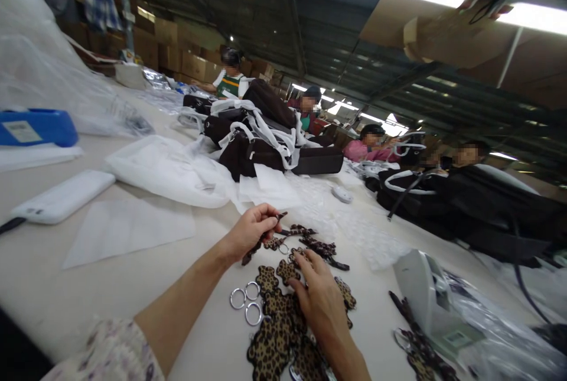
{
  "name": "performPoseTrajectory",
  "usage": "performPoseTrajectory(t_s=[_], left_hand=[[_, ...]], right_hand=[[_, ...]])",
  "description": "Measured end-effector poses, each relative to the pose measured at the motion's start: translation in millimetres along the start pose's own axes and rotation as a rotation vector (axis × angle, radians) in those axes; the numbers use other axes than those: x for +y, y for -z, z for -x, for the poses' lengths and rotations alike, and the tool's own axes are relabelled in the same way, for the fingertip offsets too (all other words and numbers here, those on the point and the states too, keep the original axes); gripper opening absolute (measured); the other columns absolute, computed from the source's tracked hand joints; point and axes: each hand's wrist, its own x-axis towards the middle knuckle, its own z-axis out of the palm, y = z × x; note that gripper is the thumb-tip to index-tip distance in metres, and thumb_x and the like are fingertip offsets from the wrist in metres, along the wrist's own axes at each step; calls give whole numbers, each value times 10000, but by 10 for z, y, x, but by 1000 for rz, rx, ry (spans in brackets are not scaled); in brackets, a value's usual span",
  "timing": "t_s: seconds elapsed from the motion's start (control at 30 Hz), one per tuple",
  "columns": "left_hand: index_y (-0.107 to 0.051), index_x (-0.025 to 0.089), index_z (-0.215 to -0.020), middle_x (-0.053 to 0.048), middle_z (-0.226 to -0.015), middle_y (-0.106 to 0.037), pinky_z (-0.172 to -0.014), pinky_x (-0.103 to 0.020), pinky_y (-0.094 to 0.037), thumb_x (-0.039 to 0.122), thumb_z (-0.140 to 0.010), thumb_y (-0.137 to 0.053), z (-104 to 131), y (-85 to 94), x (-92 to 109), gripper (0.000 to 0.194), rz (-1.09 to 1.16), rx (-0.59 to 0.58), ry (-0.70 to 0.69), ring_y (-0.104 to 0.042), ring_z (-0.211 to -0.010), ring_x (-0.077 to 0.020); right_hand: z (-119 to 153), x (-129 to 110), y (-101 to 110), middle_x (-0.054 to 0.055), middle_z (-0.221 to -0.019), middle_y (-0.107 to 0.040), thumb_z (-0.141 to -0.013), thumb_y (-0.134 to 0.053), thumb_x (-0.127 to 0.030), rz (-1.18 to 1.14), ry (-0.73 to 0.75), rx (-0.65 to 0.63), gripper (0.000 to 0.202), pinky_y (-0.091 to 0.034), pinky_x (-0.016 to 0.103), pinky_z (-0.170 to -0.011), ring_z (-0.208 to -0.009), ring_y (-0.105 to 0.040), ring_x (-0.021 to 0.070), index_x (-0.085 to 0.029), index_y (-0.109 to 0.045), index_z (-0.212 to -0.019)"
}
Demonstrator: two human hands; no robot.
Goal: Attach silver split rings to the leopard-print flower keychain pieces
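Observation:
My left hand (254, 230) pinches a dark patterned fabric strip (251, 253) above the white table. To its right, my right hand (316, 289) rests with fingers spread over a pile of leopard-print flower-shaped pieces (272, 342); whether its fingertips grip a piece is hard to see. Several silver rings (254, 313) lie left of the pile. Beyond my right hand are more dark patterned strips (323, 246) with leopard-print pieces. Another bunch of strips (419, 339), with a ring and a leopard-print piece, lies at the right.
A pale green device (427, 295) stands at the right beside clear plastic bags. Dark bags with white-wrapped handles (283, 153) are heaped ahead. A white power bank (64, 198), white sheets and a blue object (38, 127) lie left. Several people work farther back.

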Motion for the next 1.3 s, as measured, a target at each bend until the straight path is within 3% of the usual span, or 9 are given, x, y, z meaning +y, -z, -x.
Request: performPoseTrajectory(t_s=[0.13,0.33,0.47,0.63,0.73,0.8,1.0,1.1,1.3], left_hand=[[-557,150,-915,7,-705,-622,-505,-191,-339,254,-755,-610,-7,-44,-24,199,-58,24,-70,-466,-521,-61],[-566,153,-874,11,-698,-623,-559,-213,-380,231,-737,-599,-1,-78,-77,161,-98,22,-62,-500,-566,-78],[-560,148,-880,0,-702,-635,-542,-215,-367,232,-733,-583,-7,-78,-143,171,-145,-52,-5,-491,-542,-77],[-565,147,-1015,-1,-729,-628,-487,-203,-315,223,-742,-505,10,-70,-196,290,-253,-144,86,-422,-496,-72],[-598,167,-1016,27,-711,-575,-502,-213,-328,179,-707,-469,56,-97,-153,335,-357,-169,93,-428,-510,-84],[-632,164,-900,44,-615,-507,-501,-217,-305,174,-702,-449,97,-138,-102,270,-418,-208,115,-417,-511,-96],[-663,154,-710,17,-661,-559,-590,-231,-341,295,-731,-587,185,-312,-35,161,-550,-330,23,-481,-653,-134],[-619,148,-645,13,-663,-565,-620,-235,-346,300,-712,-614,188,-351,-85,166,-521,-292,15,-490,-683,-142],[-583,156,-699,72,-533,-390,-494,-232,-200,401,-711,-624,170,-312,-136,249,-341,-242,187,-299,-525,-99]], right_hand=[[21,-123,54,63,-957,-700,-928,-458,-153,-107,60,-117,238,-503,314,-792,-865,-660,213,-228,-683,-949],[-2,-564,-134,51,-1040,-707,-895,-544,-108,-62,292,-335,228,-470,307,-797,-925,-611,224,-249,-688,-1003],[-78,-648,-206,53,-948,-697,-832,-608,-101,-2,225,-402,175,-460,290,-725,-864,-616,219,-220,-696,-924],[-93,-498,-114,-1,-734,-688,-765,-573,-65,-362,-7,-291,165,-462,263,-644,-709,-630,183,-216,-639,-758],[-87,-304,6,-28,-611,-641,-792,-589,-192,-774,-339,-140,78,-450,220,-465,-582,-623,169,-221,-541,-737],[-89,-193,92,-25,-586,-629,-783,-642,-307,-885,-471,-23,176,-442,209,-399,-539,-609,167,-224,-503,-717],[-74,-121,167,-35,-560,-590,-781,-670,-380,-724,-465,148,245,-476,223,-423,-482,-539,134,-218,-533,-660],[-64,-126,167,-26,-601,-609,-787,-677,-388,-815,-444,88,224,-515,240,-468,-535,-570,148,-211,-567,-702],[-43,-45,239,42,-873,-727,-763,-734,-290,-1050,-315,-26,249,-559,276,-634,-751,-663,189,-194,-650,-978]])
